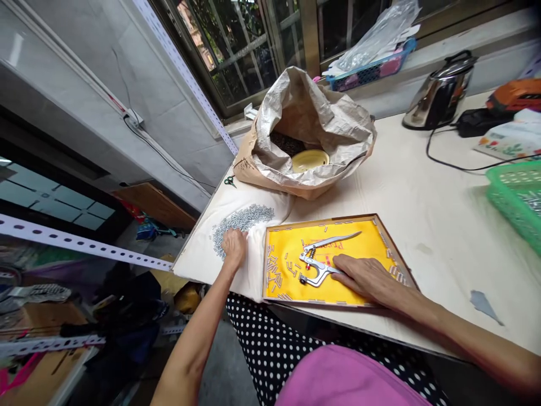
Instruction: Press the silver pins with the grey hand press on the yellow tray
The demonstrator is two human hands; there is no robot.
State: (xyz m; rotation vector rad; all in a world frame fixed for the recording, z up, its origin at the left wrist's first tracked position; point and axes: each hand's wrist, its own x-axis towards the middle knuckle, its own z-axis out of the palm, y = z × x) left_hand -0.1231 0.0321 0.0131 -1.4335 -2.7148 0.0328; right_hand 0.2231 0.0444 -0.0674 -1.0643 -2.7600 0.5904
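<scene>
My left hand (234,246) is closed at the front edge of a pile of small silvery metal pieces (249,215) on a white cloth (253,265). Whatever its fingers pinch is too small or hidden to make out. In a shallow tray (395,239) with a yellow lining, my right hand (364,274) is wrapped round one handle of metal hand pliers (316,273). The pliers' handles are spread apart and their jaws point left. Small metal pieces (274,270) are scattered at the tray's left end, with more along its right edge.
Behind the tray stands a large open paper sack (270,175) holding dark contents and a yellow bowl (310,160). Green scissors (230,181) lie left of it. To the right are a kettle (443,93), a cord and a green basket (513,197).
</scene>
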